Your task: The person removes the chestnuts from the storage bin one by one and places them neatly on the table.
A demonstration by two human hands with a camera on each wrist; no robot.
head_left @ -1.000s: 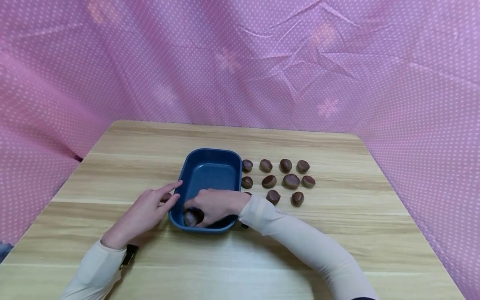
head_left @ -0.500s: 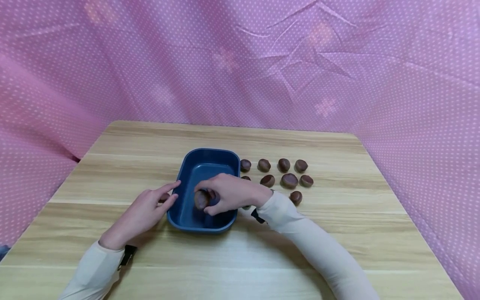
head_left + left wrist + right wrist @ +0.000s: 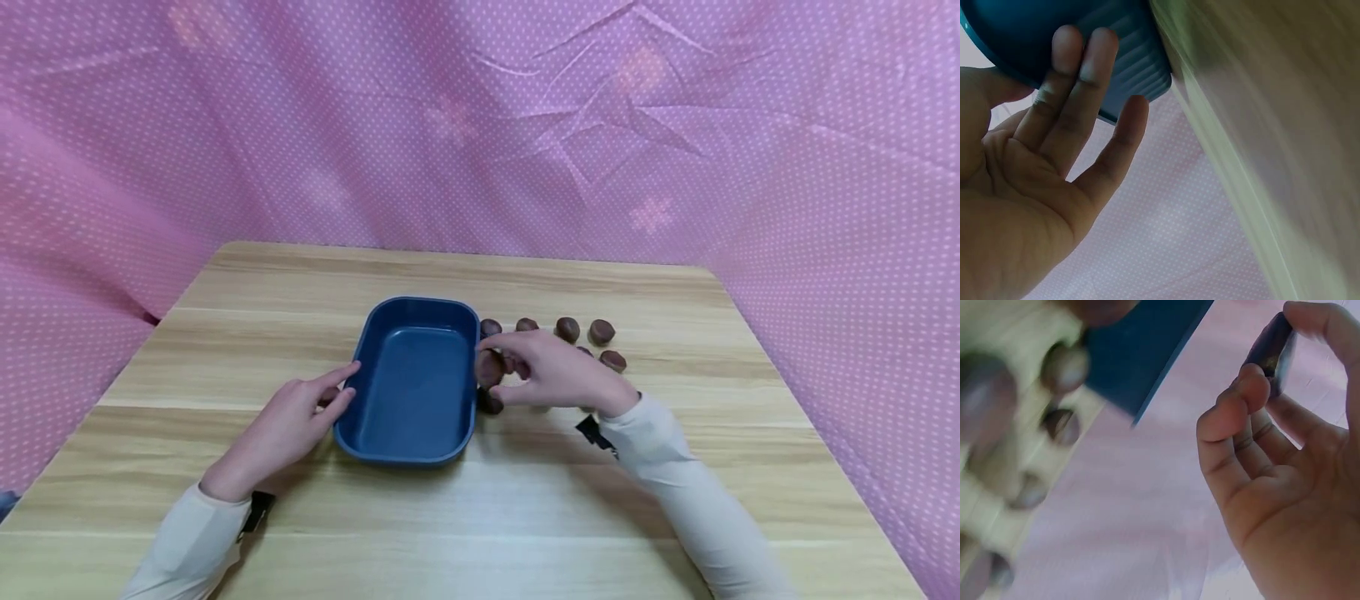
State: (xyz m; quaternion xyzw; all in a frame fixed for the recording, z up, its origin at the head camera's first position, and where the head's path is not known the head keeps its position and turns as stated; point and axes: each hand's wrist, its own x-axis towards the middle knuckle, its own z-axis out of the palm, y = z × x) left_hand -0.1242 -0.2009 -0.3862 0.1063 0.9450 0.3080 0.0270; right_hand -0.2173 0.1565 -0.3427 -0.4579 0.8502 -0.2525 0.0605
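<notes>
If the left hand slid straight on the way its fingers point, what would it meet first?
The left hand has its fingers already against the blue tray's outer wall, so it would simply press into that wall.

From my head view the light is soft and even, with faint shadows under my arms on the surface [image 3: 675,500]. Edges bow, fisheye-style. Both wrist views are smeared; the chestnuts [image 3: 1063,425] are out of focus.
</notes>
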